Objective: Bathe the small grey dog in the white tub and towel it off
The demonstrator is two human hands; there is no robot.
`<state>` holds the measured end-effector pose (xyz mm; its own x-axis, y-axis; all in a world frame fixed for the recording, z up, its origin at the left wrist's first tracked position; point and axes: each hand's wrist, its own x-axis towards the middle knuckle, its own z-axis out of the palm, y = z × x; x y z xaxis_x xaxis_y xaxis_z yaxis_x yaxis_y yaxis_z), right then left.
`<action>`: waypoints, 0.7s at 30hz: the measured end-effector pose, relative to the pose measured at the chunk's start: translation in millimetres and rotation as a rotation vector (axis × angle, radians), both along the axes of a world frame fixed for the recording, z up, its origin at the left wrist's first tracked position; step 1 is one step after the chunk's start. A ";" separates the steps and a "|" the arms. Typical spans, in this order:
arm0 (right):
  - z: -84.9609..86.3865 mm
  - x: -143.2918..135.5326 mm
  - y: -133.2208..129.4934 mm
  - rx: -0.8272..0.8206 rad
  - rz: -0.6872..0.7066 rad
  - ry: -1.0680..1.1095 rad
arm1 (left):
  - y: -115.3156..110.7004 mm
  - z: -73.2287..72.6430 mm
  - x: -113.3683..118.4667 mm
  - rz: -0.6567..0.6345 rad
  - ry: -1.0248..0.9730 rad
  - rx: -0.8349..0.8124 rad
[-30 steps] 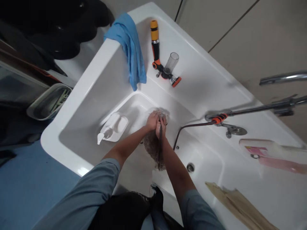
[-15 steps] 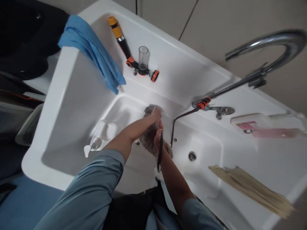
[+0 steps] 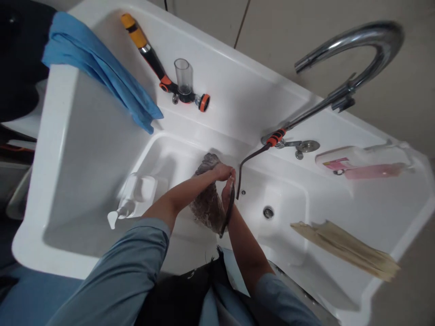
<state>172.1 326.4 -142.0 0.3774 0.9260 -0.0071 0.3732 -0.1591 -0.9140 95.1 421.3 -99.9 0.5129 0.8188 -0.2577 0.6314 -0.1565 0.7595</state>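
A wet, grey-brown furry bundle (image 3: 208,203) lies in the sink basin beneath my forearms; I cannot make out a head or legs. Closed near the hose end, my left hand (image 3: 224,172) meets the right one beside the fur; what its fingers hold, if anything, is hidden. My right hand (image 3: 227,194) is wrapped round a thin dark hose (image 3: 229,212), whose loop hangs back over the wrist. From an orange-and-black connector (image 3: 276,136) on the faucet, the hose runs down into the basin.
The white sink (image 3: 234,59) surrounds the work. A chrome faucet (image 3: 353,38) arches at right. Behind are a spray gun (image 3: 152,61) and blue cloth (image 3: 98,63); a white pump bottle (image 3: 136,197) is left. Pink-liquid bottles (image 3: 370,170) and a tan cloth (image 3: 346,249) lie right.
My left hand has moved off the top of the furry bundle, down and right to my right hand. More of the fur shows now. The camera view has shifted slightly.
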 end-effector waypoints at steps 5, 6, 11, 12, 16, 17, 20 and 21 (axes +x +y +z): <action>-3.9 -13.4 -24.4 -0.115 0.083 -0.015 | -92.1 -16.7 -36.9 -0.114 -0.009 0.179; -3.2 -15.9 -33.0 -0.109 0.190 -0.014 | -109.1 -22.7 -47.6 -0.087 0.000 0.188; 5.3 -27.1 -57.6 -0.005 0.664 -0.076 | -162.5 -37.8 -82.9 0.407 -0.001 0.132; 6.7 -30.6 -54.2 -0.017 0.677 -0.095 | -168.0 -36.3 -81.5 0.565 -0.020 0.092; 8.0 -49.1 -23.7 -0.194 0.564 -0.203 | -186.1 -25.7 -52.2 1.010 -0.158 -0.071; 7.6 -53.1 -17.4 -0.220 0.550 -0.229 | -190.9 -24.9 -43.6 1.015 -0.191 -0.051; 7.0 -56.7 -12.6 -0.164 0.646 -0.260 | -202.3 -31.2 -29.5 0.944 -0.196 0.098; 7.5 -54.7 -14.8 -0.123 0.721 -0.260 | -203.5 -35.1 -30.2 0.953 -0.178 0.128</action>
